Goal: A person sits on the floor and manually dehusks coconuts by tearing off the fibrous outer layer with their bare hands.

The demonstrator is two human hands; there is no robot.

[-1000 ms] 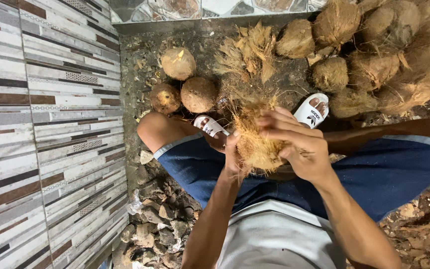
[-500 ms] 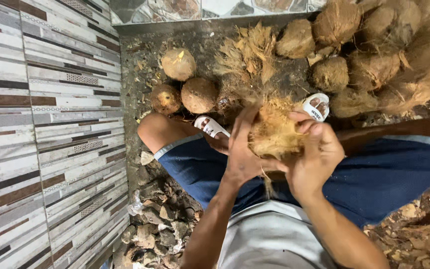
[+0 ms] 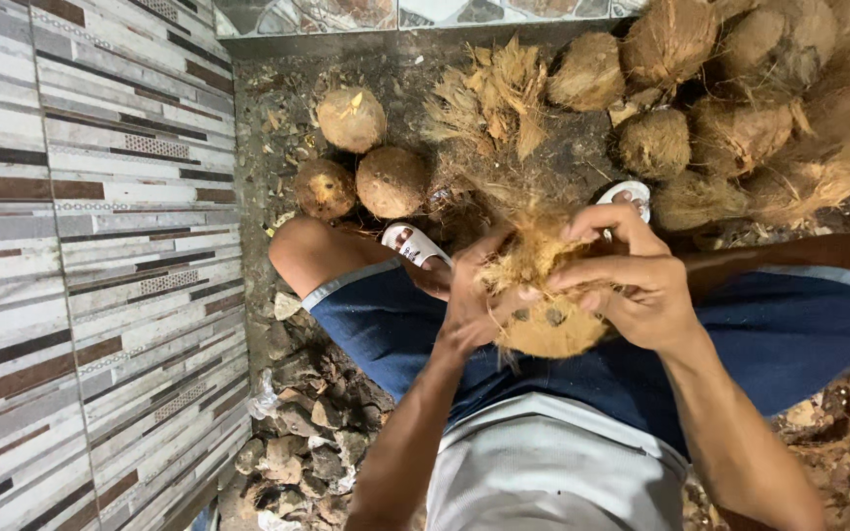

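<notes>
I hold a half-husked coconut (image 3: 543, 310) in front of my lap, its pale shell showing below and brown fibre still on top. My left hand (image 3: 469, 300) grips its left side. My right hand (image 3: 632, 285) wraps over the top and right side, fingers hooked into the loose fibre. Three husked coconuts (image 3: 351, 118) (image 3: 325, 189) (image 3: 391, 182) lie on the ground beyond my left knee. A pile of unhusked coconuts (image 3: 740, 128) fills the upper right.
A striped tiled wall (image 3: 91, 265) runs along the left. Torn husk pieces (image 3: 489, 98) lie ahead of my feet in white sandals (image 3: 410, 244). Husk and shell scraps (image 3: 297, 423) heap by the wall; more litter the ground at right (image 3: 848, 433).
The coconut has come lower and nearer to my lap and turned, so its bare shell now shows underneath. My right hand has shifted over the top fibre.
</notes>
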